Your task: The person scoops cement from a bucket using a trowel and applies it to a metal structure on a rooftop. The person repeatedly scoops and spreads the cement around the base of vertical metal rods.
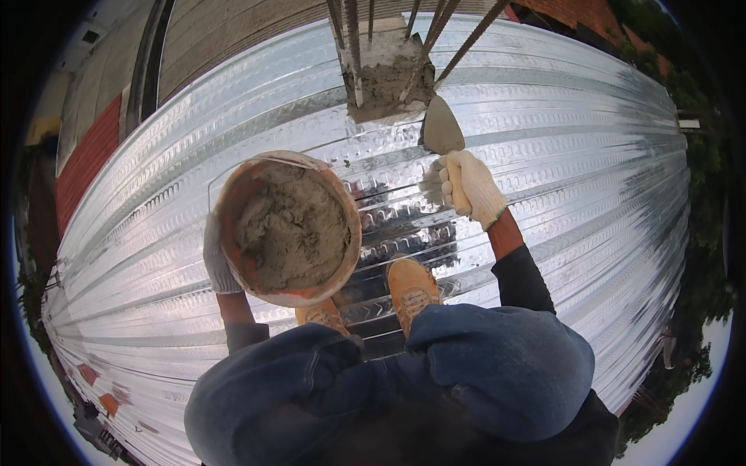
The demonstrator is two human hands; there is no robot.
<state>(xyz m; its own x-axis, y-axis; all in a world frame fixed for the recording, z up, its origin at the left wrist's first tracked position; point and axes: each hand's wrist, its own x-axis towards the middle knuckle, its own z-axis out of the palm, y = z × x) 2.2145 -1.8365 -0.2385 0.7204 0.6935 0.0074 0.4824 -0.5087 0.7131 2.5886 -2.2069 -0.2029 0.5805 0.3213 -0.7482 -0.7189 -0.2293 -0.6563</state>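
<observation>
My right hand (472, 186), in a pale knit glove, is closed around the handle of a trowel (443, 126). The trowel's pointed blade is coated grey and reaches forward to the right corner of a column stub (388, 92) of wet mortar. At my left, an orange bucket (350, 182) with a wire handle is nearly full of grey mortar (299, 221). Against the bucket's left side lies my gloved left hand (215, 252), gripping or bracing it; its fingers are partly hidden by the bucket.
Several steel rebars (353, 54) rise from the column. Ribbed shiny metal decking (575, 179) spreads under my shoes (412, 287). Beyond it at the far left are a corrugated grey roof (225, 39) and a red strip (89, 163). Orange fragments (109, 404) lie at the near left.
</observation>
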